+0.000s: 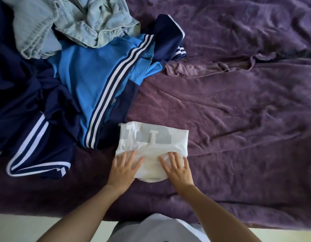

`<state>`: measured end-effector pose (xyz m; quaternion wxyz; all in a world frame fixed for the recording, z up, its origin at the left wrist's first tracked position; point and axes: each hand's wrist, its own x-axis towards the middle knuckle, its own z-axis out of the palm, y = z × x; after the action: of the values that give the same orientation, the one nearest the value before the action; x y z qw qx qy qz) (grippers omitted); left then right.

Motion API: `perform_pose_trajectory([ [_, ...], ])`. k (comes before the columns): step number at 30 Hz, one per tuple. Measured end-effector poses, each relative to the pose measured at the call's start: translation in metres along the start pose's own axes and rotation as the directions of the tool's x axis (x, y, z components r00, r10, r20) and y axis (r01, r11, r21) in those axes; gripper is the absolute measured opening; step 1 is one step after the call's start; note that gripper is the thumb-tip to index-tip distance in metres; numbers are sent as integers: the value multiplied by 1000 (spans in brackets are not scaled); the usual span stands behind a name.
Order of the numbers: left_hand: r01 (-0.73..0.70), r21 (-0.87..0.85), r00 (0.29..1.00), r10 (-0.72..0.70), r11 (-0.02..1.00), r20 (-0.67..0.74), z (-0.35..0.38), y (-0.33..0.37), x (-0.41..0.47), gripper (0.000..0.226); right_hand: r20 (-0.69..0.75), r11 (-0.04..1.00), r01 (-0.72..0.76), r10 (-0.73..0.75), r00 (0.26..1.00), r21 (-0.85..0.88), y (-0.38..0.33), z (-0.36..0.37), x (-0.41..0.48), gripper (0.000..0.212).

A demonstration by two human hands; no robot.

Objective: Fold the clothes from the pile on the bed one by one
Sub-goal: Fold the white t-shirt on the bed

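white shirt (pixel 152 140) flat beneath spread fingers (pixel 172 157)

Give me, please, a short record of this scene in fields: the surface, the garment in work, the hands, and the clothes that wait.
surface: purple blanket covering the bed
garment in work: white T-shirt, folded into a compact rectangle, grey print facing up
hands: left hand and right hand both flat, fingers spread, pressing the shirt's near edge
waiting pile: blue and navy striped sportswear left of the shirt; light denim garment lying partly over its far end
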<state>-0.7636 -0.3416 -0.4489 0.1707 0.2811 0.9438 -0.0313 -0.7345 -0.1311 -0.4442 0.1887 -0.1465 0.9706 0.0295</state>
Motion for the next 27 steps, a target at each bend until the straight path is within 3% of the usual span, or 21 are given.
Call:
perform_pose_trajectory([
  [5, -79, -145, 993, 66, 986, -96, -29, -19, 24, 55, -36, 988, 53, -48, 998, 148, 20, -23, 15, 51],
  [9, -159, -187, 981, 133, 969, -143, -70, -29, 34, 48, 27, 973, -24, 19, 999, 228, 36, -63, 17, 43],
  [11, -172, -167, 970, 138, 971, -198, -92, -29, 38, 45, -50, 971, -79, 93, 994, 226, 47, -78, 13, 40],
  [13, -188, -133, 952, 147, 973, -270, -117, -24, 43, 46, -191, 966, -44, 95, 977, 255, 57, -104, 4, 43],
  [16, -216, -72, 919, 178, 974, -352, -158, -7, 56, 50, -275, 975, -62, 121, 954, 213, 78, -143, -15, 49],
  [22, -343, 65, 796, 327, 937, -509, -236, 84, 88, 52, -466, 973, -185, 227, 855, 136, 154, -178, -105, 50],
  [27, -466, 189, 706, 492, 864, -510, -286, 216, 129, 47, -531, 928, -345, 364, 765, 139, 251, -170, -204, 50],
])
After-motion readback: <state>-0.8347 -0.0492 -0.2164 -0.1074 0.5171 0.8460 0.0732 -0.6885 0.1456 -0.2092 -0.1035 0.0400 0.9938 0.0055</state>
